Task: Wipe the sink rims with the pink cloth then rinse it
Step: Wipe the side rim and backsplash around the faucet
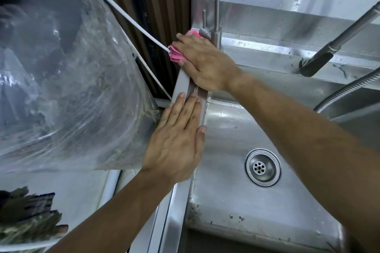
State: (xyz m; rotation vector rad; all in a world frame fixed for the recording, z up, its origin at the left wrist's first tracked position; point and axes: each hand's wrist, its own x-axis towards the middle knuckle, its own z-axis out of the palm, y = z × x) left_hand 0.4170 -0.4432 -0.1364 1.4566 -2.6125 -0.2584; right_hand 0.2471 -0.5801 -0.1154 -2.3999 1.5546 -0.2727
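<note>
Pink cloth (181, 52) lies bunched on the far end of the sink's left rim (186, 84), right beside the tap base (213, 36). The right hand (205, 61) presses it flat to the steel, fingers straight over it and reaching toward the back corner; nothing is curled round the cloth as far as can be seen. The left hand (176, 141) lies open and flat on the same rim nearer the person, fingertips pointing up the strip, thumb over the inner edge above the basin (236, 129).

What matters is the rim's long axis: it runs from the person away to the tap, and the cloth sits at its far end, beyond the left hand and under the right. I judge the wipe could run back along that line, where the left hand blocks the path, or turn along the back ledge (267, 51). The right hand is plainly the nearer one.

A clear bag (72, 88) bulges just left of the rim, and a white cord (123, 14) ends at the cloth. The drain (262, 167) is dry-looking; rinsing is not yet begun.
</note>
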